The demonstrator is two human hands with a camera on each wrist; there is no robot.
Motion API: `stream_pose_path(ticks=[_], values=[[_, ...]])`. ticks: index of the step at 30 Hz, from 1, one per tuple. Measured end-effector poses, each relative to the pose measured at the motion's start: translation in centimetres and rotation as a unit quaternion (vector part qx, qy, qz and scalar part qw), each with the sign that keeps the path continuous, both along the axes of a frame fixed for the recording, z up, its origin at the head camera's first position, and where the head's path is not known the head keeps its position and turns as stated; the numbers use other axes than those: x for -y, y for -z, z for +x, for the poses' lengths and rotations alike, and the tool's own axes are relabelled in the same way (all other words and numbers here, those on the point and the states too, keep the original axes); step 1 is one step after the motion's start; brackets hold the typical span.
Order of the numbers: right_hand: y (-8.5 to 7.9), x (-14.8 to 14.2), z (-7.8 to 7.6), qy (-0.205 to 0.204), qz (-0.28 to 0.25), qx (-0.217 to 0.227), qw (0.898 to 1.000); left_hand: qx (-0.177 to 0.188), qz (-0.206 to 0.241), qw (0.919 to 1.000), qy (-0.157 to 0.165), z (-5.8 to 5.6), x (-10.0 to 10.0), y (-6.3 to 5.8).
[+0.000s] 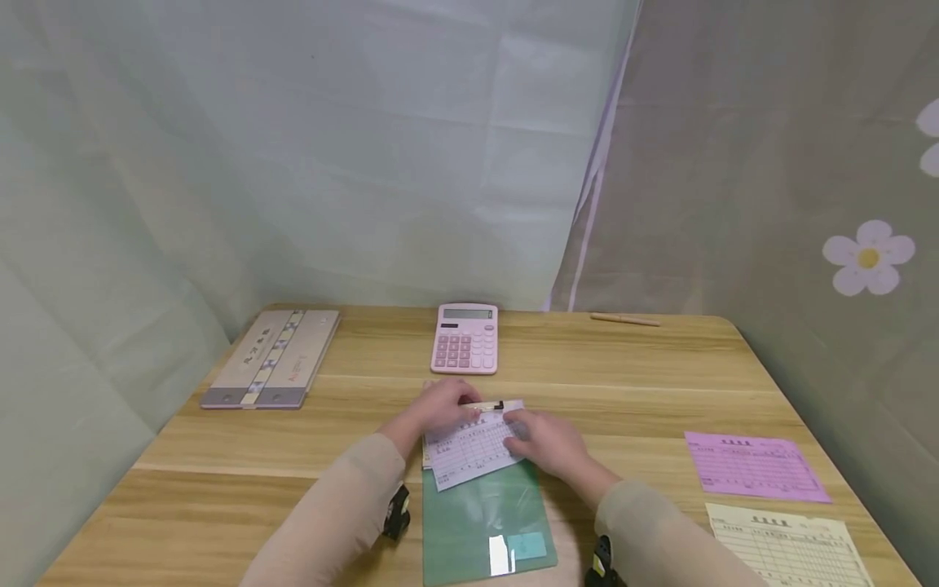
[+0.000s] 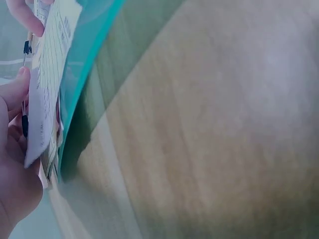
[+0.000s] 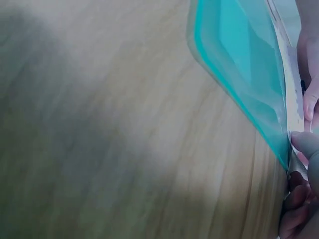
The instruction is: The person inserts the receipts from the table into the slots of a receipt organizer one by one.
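A teal-green folder (image 1: 477, 509) lies in front of me, with a white printed form (image 1: 473, 458) slanted across its upper part. Edges of other papers show under the form at its left. Along the top runs a slim metal clip with black ends (image 1: 499, 405). My left hand (image 1: 443, 405) holds the clip at the form's upper edge, thumb on the near side and fingers curled behind. On the right, my right hand (image 1: 550, 442) pinches the form's edge, its thumb on top and fingers (image 3: 296, 196) bent underneath. In the left wrist view the stacked sheets (image 2: 50, 84) rise beside the folder's edge.
Behind the folder stands a pink calculator (image 1: 465, 339). A grey-banded notebook (image 1: 271, 359) lies at back left, a brown pen (image 1: 625, 319) at back right. A pink form (image 1: 756, 467) and a yellow form (image 1: 788, 542) lie at the right edge of the wooden table (image 1: 220, 489).
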State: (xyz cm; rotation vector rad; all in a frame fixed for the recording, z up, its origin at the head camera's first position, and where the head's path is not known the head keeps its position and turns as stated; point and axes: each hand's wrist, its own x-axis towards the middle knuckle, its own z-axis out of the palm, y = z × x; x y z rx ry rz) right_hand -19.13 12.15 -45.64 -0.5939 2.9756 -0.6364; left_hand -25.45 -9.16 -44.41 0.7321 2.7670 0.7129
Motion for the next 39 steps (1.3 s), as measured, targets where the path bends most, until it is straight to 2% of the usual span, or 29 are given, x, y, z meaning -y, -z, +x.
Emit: stream_pose_path(ticks=[3, 8, 15, 26, 32, 35, 39], values=[[0.1, -0.1, 0.1, -0.003, 0.0, 0.001, 1.0, 0.008, 0.015, 0.9998, 0.007, -0.1, 0.0, -0.1], [-0.1, -0.1, 0.1, 0.0, -0.003, 0.003, 1.0, 0.01, 0.015, 0.9998, 0.005, 0.0, 0.0, -0.2], [-0.4, 0.2, 0.1, 0.03, 0.007, 0.002, 1.0, -0.013, -0.011, 0.9998, 0.009, 0.1, -0.3, -0.3], [-0.3, 0.9, -0.1, 0.042, 0.011, -0.003, 0.999, -0.023, -0.043, 0.9988, 0.001, 0.1, -0.2, 0.1], [-0.1, 1.0, -0.1, 0.036, 0.014, -0.014, 0.999, -0.032, -0.053, 0.9981, 0.008, 0.2, 0.0, 0.2], [-0.1, 0.5, -0.1, 0.022, -0.005, -0.005, 1.0, -0.021, -0.038, 0.9989, 0.015, 0.4, 0.3, 0.4], [-0.5, -1.3, -0.3, 0.004, -0.078, 0.048, 0.996, 0.0, -0.009, 0.9998, 0.018, 0.5, 0.7, 0.8]])
